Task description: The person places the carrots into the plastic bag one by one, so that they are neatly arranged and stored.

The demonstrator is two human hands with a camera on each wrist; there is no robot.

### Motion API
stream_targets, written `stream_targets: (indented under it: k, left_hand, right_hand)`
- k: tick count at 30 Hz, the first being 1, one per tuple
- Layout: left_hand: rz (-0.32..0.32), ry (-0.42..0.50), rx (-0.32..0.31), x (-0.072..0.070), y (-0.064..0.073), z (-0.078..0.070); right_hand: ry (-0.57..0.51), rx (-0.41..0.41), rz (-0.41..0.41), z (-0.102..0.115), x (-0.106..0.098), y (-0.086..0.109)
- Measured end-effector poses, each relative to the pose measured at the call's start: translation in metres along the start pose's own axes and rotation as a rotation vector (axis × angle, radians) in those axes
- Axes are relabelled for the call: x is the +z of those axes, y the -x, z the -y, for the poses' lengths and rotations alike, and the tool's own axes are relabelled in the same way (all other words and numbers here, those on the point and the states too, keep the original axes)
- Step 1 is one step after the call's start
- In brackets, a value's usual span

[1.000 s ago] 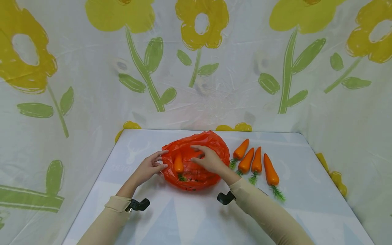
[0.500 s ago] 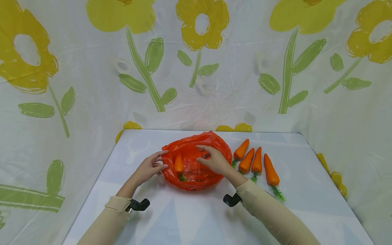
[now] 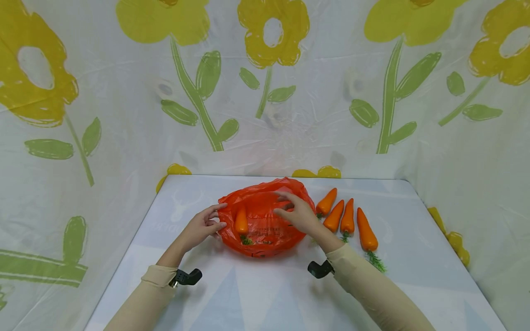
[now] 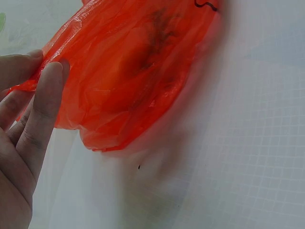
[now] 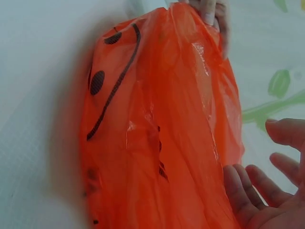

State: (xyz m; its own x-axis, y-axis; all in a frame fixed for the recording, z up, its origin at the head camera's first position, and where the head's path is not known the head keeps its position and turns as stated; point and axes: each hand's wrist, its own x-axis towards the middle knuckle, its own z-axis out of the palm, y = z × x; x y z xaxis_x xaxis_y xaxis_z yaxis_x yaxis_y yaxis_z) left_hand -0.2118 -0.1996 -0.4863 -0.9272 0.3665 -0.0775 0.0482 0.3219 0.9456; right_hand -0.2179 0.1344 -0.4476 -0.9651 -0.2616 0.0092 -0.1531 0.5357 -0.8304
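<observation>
The left hand (image 3: 203,226) reached in from the left with its forearm slanting forward, thumb and fingers pinching the rim of a red plastic bag (image 3: 269,209). The right hand (image 3: 301,215) reached over the bag's right side, palm turned toward the left hand, fingers spread and gently bent, thumb apart, gripping nothing; its fingertips were close to the plastic. Both forearms wore beige sleeves (image 3: 134,301), each with one black wrist camera (image 3: 188,276).

There was one bag, lying mouth open on the table (image 3: 248,299) between the two hands. One orange carrot (image 3: 241,221) showed plainly inside, at the left; a second scrap of green (image 3: 267,242) lay beside it, perhaps from another carrot, though the folds made that hard to tell. Four loose carrots (image 3: 348,217) lay right of the bag, green tops toward the person, the rightmost slightly apart.
</observation>
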Motion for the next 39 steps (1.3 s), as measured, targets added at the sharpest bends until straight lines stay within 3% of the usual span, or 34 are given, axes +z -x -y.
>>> stream_targets:
  k: [14, 39]
  left_hand:
    - [-0.003, -0.005, -0.006, 0.000, -0.001, -0.001]
    - [-0.006, -0.005, -0.003, -0.002, 0.000, 0.000]
  right_hand:
    - [0.009, -0.031, -0.027, -0.008, -0.017, 0.006]
    - [-0.052, -0.015, -0.054, -0.015, -0.042, 0.023]
